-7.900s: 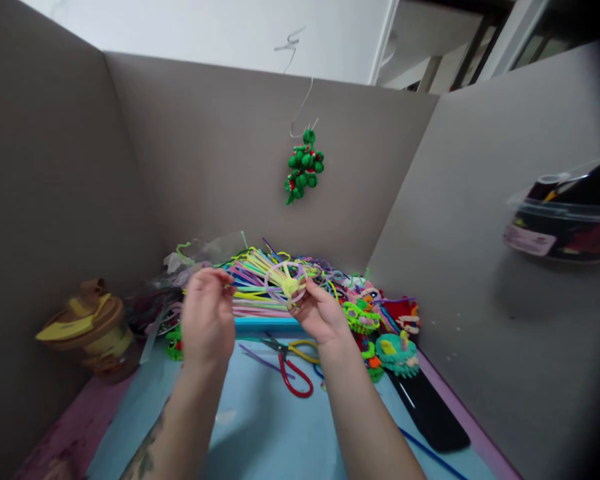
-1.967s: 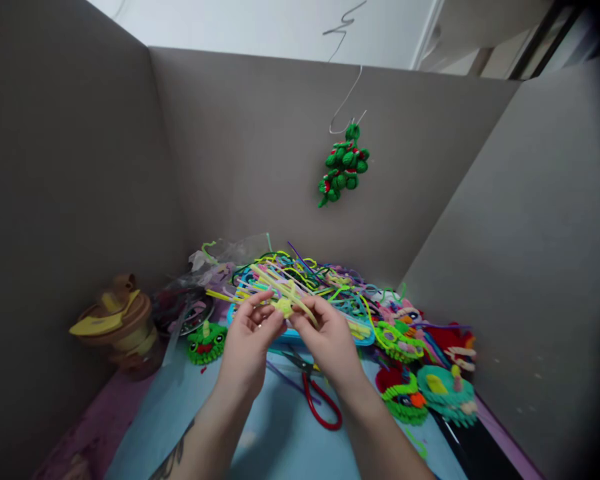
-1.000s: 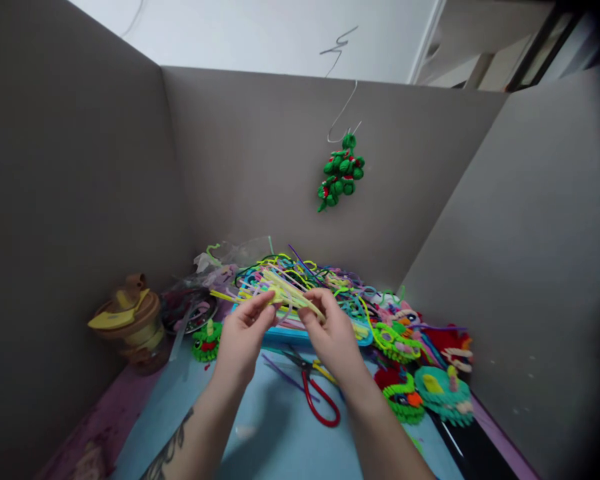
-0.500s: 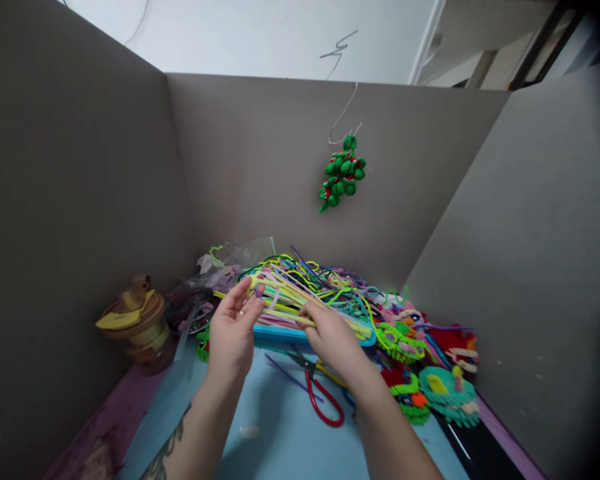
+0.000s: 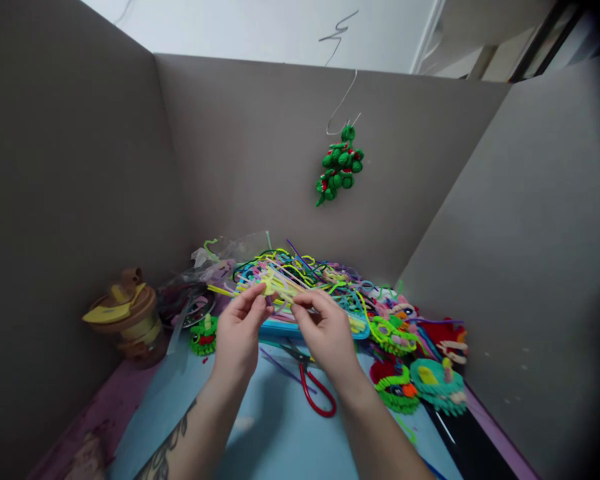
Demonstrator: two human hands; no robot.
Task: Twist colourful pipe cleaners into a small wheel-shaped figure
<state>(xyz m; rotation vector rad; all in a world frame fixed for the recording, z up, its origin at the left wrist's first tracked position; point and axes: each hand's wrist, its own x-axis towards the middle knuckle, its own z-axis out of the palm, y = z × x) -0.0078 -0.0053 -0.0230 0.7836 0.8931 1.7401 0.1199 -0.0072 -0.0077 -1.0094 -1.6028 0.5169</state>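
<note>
My left hand (image 5: 239,331) and my right hand (image 5: 324,331) are raised close together above the light blue mat (image 5: 275,427). Between their pinched fingertips they hold a small yellow-green pipe-cleaner piece (image 5: 273,287). Just behind the hands lies a heap of coloured pipe cleaners (image 5: 305,277) on a blue tray (image 5: 280,328). Red-handled scissors (image 5: 314,392) lie on the mat under my right wrist.
Grey cardboard walls enclose the desk on three sides. A green and red pipe-cleaner bunch (image 5: 339,165) hangs on a wire hook at the back. A brown jar with a yellow lid (image 5: 123,320) stands left. Finished fuzzy figures (image 5: 420,380) lie right; a green figure (image 5: 203,333) sits left.
Half a second ago my left fingers were spread over the pipe-cleaner heap. Both hands have now drawn together and pinch the yellow-green piece between them, slightly nearer to me.
</note>
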